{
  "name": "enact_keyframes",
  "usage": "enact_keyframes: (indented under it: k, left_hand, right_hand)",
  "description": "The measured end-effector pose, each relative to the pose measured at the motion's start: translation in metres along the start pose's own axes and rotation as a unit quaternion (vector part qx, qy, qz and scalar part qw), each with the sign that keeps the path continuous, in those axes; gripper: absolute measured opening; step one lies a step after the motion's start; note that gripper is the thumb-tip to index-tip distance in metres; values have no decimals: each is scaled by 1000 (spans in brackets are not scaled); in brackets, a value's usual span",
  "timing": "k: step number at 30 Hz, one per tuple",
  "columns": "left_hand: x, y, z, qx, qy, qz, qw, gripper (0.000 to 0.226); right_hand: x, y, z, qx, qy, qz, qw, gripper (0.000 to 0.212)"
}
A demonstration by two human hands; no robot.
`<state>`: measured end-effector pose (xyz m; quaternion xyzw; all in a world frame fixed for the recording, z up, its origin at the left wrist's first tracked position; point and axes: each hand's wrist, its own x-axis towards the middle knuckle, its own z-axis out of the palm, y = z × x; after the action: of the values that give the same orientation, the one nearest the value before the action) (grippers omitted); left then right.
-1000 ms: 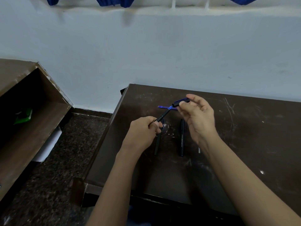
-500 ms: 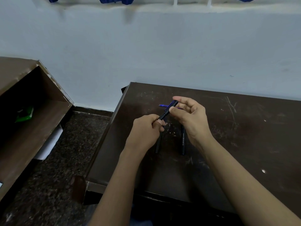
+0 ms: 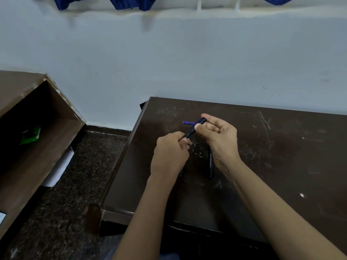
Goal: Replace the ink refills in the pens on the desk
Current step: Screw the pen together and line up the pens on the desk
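Observation:
Above the dark wooden desk I hold a black pen slanting up to the right. My left hand grips its lower end. My right hand pinches its upper end, where a dark blue cap shows past my thumb. A blue refill lies flat on the desk behind the pen. A second black pen with white lettering lies on the desk under my right wrist. Another dark pen end peeks out beneath my left wrist.
A brown open shelf unit stands on the left with something green inside. Dark speckled floor lies between it and the desk's left edge. A pale wall runs right behind the desk.
My right hand has brought the blue cap piece down onto the pen held by my left hand. The two parts, apart a second ago, now meet in one line.

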<state>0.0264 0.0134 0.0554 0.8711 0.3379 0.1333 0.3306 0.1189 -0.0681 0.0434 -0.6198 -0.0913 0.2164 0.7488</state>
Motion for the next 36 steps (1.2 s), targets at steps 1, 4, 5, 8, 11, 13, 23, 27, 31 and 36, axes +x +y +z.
enact_keyframes:
  k: [1,4,5,8,11,13,23,27,31,36]
  left_hand:
    - [0,0,0,6,0,1,1000,22]
    - [0,0,1,12,-14,-3,1000,21]
    - [1,0,1,6,-24,-8,1000,20]
    - [1,5,8,-29,-64,-32,997,17]
    - [-3,11,18,-71,-71,-34,994,7]
    - [-5,14,21,-104,-64,-46,991,4]
    - [0,16,17,-78,-25,-107,991,14]
    - [9,27,30,16,-58,-151,987,27]
    - [9,33,51,80,-75,-166,980,27]
    - [15,26,72,115,-87,-151,978,32]
  right_hand:
    - [-1,1,0,-3,3,3,1000,37]
    - [-1,2,0,-9,14,11,1000,35]
    - [0,1,-1,-20,16,13,1000,35]
    - [5,2,-5,-78,15,10,997,33]
    - [11,0,-10,-128,12,6,992,34]
    - [12,-2,-13,-139,-1,20,990,38]
    - [22,-2,-39,-254,51,107,960,33]
    - [23,12,-50,-396,17,143,907,37]
    - [19,19,-48,-471,-33,152,868,47]
    - [12,28,-42,-493,-87,134,855,62]
